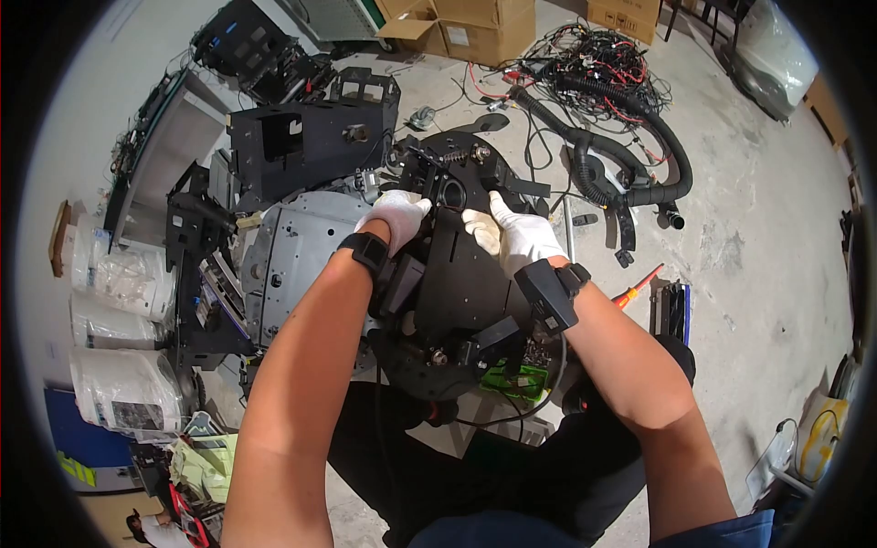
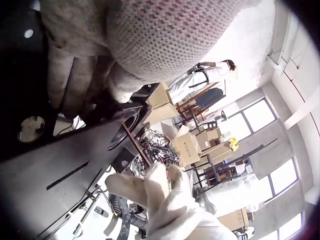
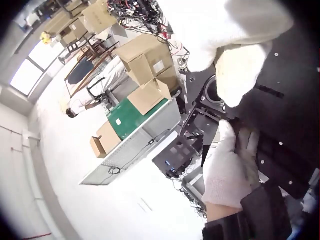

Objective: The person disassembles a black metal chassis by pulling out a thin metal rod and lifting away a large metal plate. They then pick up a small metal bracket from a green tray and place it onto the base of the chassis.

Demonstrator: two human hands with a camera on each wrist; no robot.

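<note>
item: black chassis assembly (image 1: 466,283), standing in the middle of the head view between the person's spread legs. its long axis runs roughly from 12 to 6 o'clock, with a round ring (image 1: 451,193) toward the 12 o'clock end. a narrow slot (image 2: 67,175) in its flat top plate points toward that ring. two black blocks jut from the right side, the upper block (image 1: 523,186) toward 3 o'clock, the lower block (image 1: 497,334) toward 2 o'clock.

left grip (image 1: 399,219): white-gloved, at 11 o'clock of the assembly, beside the ring. its thumb lies forward toward the ring and the other fingers reach down among dark parts; whether they have hold of anything cannot be told.

right grip (image 1: 523,236): white-gloved, at 1 o'clock, over the top plate. it is about half open, thumb apart from loosely bent fingers, with nothing seen held. the thumb tip is just below the upper block.

edges: on the 9 o'clock side a grey metal panel (image 1: 306,260) lies close; contact cannot be confirmed. a black housing (image 1: 315,146) stands near at 11 o'clock. a green tray (image 1: 517,381) sits just beside the lower end at 5 o'clock.

room: a corrugated hose (image 1: 671,151) lies apart at 2 o'clock, a cable heap (image 1: 607,68) beyond at 1 o'clock. the widest stretch of concrete floor (image 1: 740,247) runs along 3 o'clock, past a screwdriver (image 1: 638,286) at 4.
</note>
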